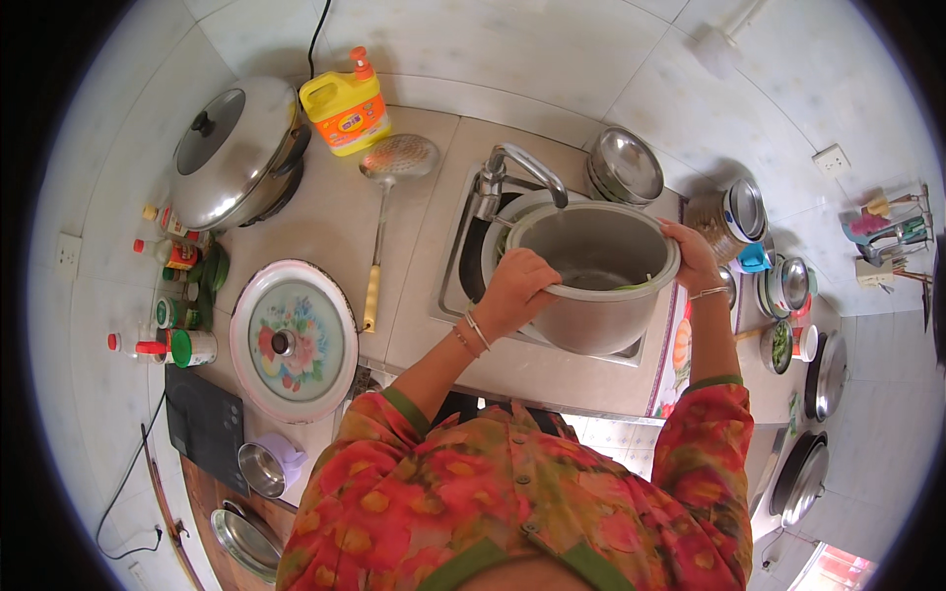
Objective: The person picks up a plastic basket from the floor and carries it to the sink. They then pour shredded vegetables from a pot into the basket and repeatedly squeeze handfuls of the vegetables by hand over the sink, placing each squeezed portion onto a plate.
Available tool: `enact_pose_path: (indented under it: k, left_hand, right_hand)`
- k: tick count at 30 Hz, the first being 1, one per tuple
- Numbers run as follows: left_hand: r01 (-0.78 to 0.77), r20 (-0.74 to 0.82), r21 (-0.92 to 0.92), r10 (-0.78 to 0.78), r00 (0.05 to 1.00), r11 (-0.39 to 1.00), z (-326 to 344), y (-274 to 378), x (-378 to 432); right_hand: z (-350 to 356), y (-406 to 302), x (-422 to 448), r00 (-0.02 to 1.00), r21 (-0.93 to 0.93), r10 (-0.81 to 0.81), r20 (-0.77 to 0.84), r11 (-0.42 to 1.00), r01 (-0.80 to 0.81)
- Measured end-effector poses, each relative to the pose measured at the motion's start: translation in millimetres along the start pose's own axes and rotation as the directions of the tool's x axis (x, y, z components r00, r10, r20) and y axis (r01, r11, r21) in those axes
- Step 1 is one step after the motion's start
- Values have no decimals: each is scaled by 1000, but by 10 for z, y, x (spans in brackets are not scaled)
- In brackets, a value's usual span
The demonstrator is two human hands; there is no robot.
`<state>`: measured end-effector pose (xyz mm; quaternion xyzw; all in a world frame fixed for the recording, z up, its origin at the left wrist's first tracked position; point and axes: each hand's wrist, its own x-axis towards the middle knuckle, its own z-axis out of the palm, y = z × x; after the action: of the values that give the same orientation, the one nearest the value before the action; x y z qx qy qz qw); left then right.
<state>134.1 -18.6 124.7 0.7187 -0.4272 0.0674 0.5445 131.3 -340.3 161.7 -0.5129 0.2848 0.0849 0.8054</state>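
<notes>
A large, deep grey metal pot is tilted over the sink, its mouth just below the chrome tap. My left hand grips its near left rim, fingers curled over the edge. On the right side, my right hand holds the rim. A green strip lies inside against the near wall. Whether water runs from the tap is hard to tell. Behind the pot, a basin in the sink is mostly hidden.
Stacked metal bowls stand behind the sink. Leftward are a skimmer, a yellow detergent jug, a lidded steel wok and a floral enamel basin with a glass lid. Jars and a bowl of chopped greens sit rightward.
</notes>
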Motion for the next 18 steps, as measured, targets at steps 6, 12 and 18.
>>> enact_pose_path:
  k: [6,12,18]
  left_hand:
    - [-9,-113,124,23,993,992,96,312,194]
    - [51,-115,272,-20,993,961,119,458,280]
    - [-1,-19,285,6,1000,959,-209,359,327]
  right_hand:
    - [-201,124,10,999,-26,-40,-28,999,39]
    - [139,173,-321,997,-154,-5,-78,988,-7]
    - [8,217,-197,995,-105,51,-81,993,-59]
